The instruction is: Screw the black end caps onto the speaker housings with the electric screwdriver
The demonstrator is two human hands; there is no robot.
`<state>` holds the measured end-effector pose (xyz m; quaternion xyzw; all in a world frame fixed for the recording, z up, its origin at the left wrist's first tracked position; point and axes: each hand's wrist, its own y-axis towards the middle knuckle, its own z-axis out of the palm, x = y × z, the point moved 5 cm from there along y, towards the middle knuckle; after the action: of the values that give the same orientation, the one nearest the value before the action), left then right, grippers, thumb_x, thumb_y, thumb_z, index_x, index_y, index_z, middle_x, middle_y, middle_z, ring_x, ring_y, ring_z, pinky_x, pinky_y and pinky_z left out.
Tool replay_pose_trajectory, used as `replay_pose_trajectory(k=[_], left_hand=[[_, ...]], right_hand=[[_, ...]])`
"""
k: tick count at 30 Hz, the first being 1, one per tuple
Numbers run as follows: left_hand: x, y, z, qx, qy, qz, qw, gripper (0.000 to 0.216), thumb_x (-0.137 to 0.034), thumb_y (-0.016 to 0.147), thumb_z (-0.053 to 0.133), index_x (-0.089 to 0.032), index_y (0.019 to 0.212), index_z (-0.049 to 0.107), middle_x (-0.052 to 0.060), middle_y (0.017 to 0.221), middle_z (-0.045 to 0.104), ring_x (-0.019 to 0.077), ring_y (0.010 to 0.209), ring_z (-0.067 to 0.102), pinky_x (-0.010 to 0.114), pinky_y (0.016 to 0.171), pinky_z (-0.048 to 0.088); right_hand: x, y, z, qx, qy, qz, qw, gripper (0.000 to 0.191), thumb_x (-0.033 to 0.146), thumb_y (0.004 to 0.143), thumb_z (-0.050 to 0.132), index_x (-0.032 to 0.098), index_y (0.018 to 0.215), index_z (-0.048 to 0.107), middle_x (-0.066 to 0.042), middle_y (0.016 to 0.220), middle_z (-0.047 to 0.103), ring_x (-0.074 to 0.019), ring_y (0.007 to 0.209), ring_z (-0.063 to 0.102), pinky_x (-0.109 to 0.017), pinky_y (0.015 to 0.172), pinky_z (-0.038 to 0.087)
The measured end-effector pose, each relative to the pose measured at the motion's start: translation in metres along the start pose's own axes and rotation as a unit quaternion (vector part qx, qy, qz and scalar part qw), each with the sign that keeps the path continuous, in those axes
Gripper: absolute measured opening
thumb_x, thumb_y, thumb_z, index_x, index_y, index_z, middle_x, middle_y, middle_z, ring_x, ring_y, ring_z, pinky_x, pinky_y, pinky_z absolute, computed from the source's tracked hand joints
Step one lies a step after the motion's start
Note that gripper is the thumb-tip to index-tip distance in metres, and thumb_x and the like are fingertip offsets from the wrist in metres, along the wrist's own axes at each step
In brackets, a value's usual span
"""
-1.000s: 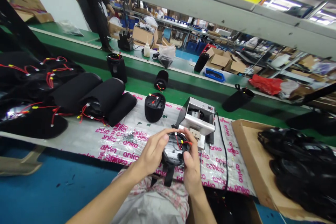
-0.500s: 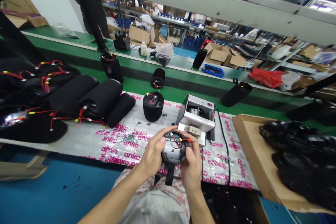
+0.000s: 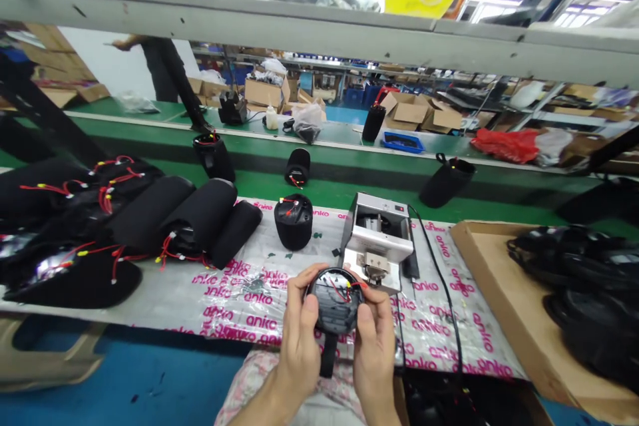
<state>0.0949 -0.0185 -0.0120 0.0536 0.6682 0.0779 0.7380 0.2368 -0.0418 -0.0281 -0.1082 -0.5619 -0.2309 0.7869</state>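
Observation:
Both my hands hold a round black speaker part [image 3: 333,301] with red wires on its top, low in the middle of the view. My left hand [image 3: 298,339] wraps its left side with the thumb laid on the face. My right hand [image 3: 375,339] grips the right side, thumb on the face too. A black strap hangs below the part. Just behind it stands a small silver machine [image 3: 379,239] with a black cable. An upright black speaker body [image 3: 293,221] with red wires stands left of the machine.
Several black fabric-covered speaker bodies [image 3: 200,210] with red wires lie piled at the left. A cardboard tray [image 3: 504,319] of black parts sits at the right. More speaker bodies stand on the green conveyor belt [image 3: 349,190] behind. A person stands at the far left. A grey shelf beam [image 3: 299,30] runs overhead.
The camera tilted up and shifted, so the hands and the speaker part sit lower in view. My hands turned slightly, thumbs now on the part's face. The grip stays the same.

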Motion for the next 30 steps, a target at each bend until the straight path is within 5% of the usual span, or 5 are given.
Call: replay_pose_trajectory(k=[7, 11, 15, 23, 30], left_hand=[[-0.002, 0.052, 0.004, 0.101, -0.098, -0.061, 0.988, 0.021, -0.041, 0.105, 0.062, -0.021, 0.099, 0.062, 0.008, 0.117, 0.076, 0.0282, 0.115, 0.071, 0.039, 0.105, 0.051], [-0.006, 0.062, 0.012, 0.211, -0.106, -0.058, 0.97, 0.04, -0.049, 0.11, 0.049, -0.017, 0.117, 0.073, 0.011, 0.119, 0.079, 0.0312, 0.118, 0.072, 0.041, 0.107, 0.052], [-0.01, 0.059, 0.012, 0.231, -0.069, -0.037, 0.97, 0.052, -0.044, 0.112, 0.04, -0.014, 0.119, 0.081, 0.013, 0.123, 0.082, 0.0326, 0.121, 0.072, 0.041, 0.112, 0.049], [-0.011, 0.087, 0.017, 0.389, -0.076, -0.092, 0.914, 0.043, -0.05, 0.104, 0.054, -0.014, 0.113, 0.076, 0.012, 0.118, 0.079, 0.0312, 0.112, 0.07, 0.041, 0.106, 0.05], [-0.018, 0.1, 0.034, 0.486, -0.091, -0.088, 0.865, 0.047, -0.054, 0.104, 0.052, -0.016, 0.108, 0.079, 0.015, 0.116, 0.081, 0.0347, 0.116, 0.073, 0.046, 0.112, 0.05]], right_hand=[[-0.012, 0.004, -0.009, 0.01, -0.02, 0.045, 0.999, 0.034, 0.05, 0.099, 0.08, 0.024, 0.12, 0.079, -0.015, 0.146, 0.076, -0.0305, 0.133, 0.076, -0.04, 0.112, 0.064], [-0.016, 0.002, -0.022, 0.01, -0.041, 0.055, 0.998, 0.041, 0.048, 0.092, 0.088, 0.025, 0.125, 0.085, -0.015, 0.151, 0.072, -0.0337, 0.141, 0.07, -0.047, 0.121, 0.059], [-0.019, -0.005, -0.015, -0.037, -0.041, 0.057, 0.997, 0.043, 0.049, 0.091, 0.088, 0.025, 0.127, 0.086, -0.016, 0.149, 0.073, -0.0372, 0.145, 0.067, -0.055, 0.126, 0.054], [-0.003, 0.005, 0.001, -0.01, 0.031, 0.078, 0.996, 0.045, 0.053, 0.087, 0.091, 0.028, 0.122, 0.077, -0.012, 0.176, 0.047, -0.0388, 0.162, 0.048, -0.066, 0.136, 0.033], [0.009, 0.009, 0.0, 0.031, -0.01, 0.066, 0.997, 0.062, 0.052, 0.09, 0.087, 0.03, 0.143, 0.063, -0.012, 0.162, 0.063, -0.03, 0.152, 0.06, -0.05, 0.128, 0.05]])
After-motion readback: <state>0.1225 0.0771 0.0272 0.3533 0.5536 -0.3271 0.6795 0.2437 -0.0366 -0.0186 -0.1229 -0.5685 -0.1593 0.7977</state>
